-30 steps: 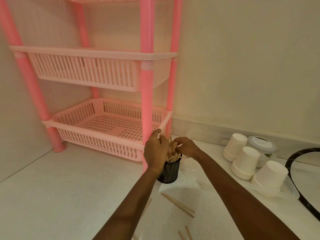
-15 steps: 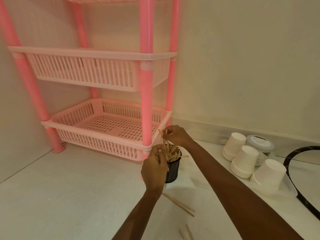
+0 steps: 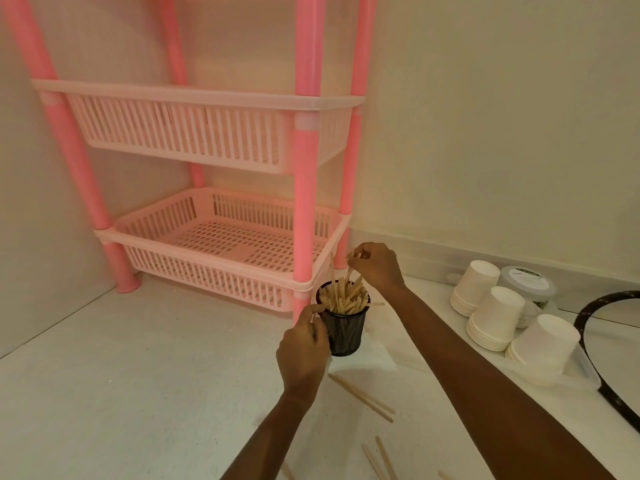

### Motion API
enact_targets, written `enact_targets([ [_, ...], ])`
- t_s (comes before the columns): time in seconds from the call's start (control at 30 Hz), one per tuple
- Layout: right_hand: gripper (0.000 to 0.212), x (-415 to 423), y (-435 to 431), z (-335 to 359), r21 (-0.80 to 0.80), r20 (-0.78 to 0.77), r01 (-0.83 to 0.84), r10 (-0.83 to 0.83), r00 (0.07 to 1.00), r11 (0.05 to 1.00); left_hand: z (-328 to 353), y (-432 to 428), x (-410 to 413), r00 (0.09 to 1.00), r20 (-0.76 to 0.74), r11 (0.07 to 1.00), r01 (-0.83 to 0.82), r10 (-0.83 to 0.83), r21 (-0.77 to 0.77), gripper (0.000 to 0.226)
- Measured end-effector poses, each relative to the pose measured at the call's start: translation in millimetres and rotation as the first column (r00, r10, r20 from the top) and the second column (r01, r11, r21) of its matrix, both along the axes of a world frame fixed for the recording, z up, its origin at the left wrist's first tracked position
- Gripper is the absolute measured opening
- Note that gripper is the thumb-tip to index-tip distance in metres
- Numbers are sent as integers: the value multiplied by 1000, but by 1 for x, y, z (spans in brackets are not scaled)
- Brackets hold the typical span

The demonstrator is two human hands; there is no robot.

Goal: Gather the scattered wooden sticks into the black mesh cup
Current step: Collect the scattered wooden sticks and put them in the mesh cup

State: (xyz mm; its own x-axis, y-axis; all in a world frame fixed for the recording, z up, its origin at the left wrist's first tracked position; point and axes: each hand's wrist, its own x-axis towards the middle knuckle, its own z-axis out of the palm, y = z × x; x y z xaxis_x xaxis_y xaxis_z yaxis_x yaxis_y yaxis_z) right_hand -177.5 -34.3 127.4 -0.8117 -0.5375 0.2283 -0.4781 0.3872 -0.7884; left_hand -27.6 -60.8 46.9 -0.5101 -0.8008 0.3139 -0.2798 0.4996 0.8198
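— Head view. Where to look for the black mesh cup [image 3: 343, 332]?
— Just below frame centre, upright on the white surface [image 3: 121, 375], just beside the front post of the pink rack [image 3: 304, 168], which rises at its 11 o'clock. Crammed with wooden sticks [image 3: 341, 301], leaning every way above the rim.
— And the left hand [image 3: 303, 355]?
— At the cup's 8 o'clock. Fingers curled against the mesh wall, thumb tip up on the rim: grips the cup. Can't tell what the thin pale sliver by the forefinger is.
— Right hand [image 3: 375, 266]?
— At the cup's 1 o'clock, above the rim. Thumb and forefinger pinched together on the top end of a raised stick [image 3: 350, 273], its lower end down among the others in the cup. Other fingers curled in.
— Any outside the cup?
— Yes. Loose sticks [image 3: 362, 398] flat on the surface at the cup's 6 o'clock, near it, two side by side. Stray sticks [image 3: 381, 459] farther toward 6, by the bottom edge, between the forearms.
— Off to the side?
— Toward 3 o'clock, well apart from the cup: three stacks of white paper cups [image 3: 495, 317], bases upward. Behind them a lidded tub [image 3: 526, 282]. Past those, a black hoop [image 3: 595, 320] cut by the frame edge.
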Motion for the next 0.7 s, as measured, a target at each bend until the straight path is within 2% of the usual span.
enact_targets([
  [0.1,17,-1,5,-8,145,47,-13,6,999,989,-5,0,3,1000,10,1000,7,-7,-13,28],
  [0.2,26,-1,10,-10,163,47,-21,13,999,986,-9,1,6,999,31,999,6,-5,-33,32],
  [0.33,40,6,22,-2,40,-33,15,-14,999,999,-14,1,15,998,56,998,24,-21,-53,31],
  [0.47,24,22,56,-6,-220,-204,100,-147,968,970,-23,7,32,992,72,990,111,-104,-92,23],
  [0.5,21,28,67,-11,-257,-226,112,-173,959,960,-26,9,35,986,69,974,160,-150,-159,21],
  [0.53,19,35,79,-18,-265,-235,123,-188,954,956,-32,8,36,969,88,924,247,-231,-294,22],
  [0.57,18,43,90,-26,-250,-234,130,-191,953,959,-36,9,36,942,167,840,335,-291,-426,25],
  [0.6,17,50,101,-36,-218,-223,135,-184,957,967,-39,12,35,889,287,759,456,-358,-466,31],
  [0.67,16,64,123,-56,-104,-194,138,-156,969,985,-45,18,33,734,527,693,641,-428,-330,43],
  [0.7,17,70,135,-66,-20,-178,126,-128,976,992,-48,18,32,679,592,677,680,-434,-283,45],
])
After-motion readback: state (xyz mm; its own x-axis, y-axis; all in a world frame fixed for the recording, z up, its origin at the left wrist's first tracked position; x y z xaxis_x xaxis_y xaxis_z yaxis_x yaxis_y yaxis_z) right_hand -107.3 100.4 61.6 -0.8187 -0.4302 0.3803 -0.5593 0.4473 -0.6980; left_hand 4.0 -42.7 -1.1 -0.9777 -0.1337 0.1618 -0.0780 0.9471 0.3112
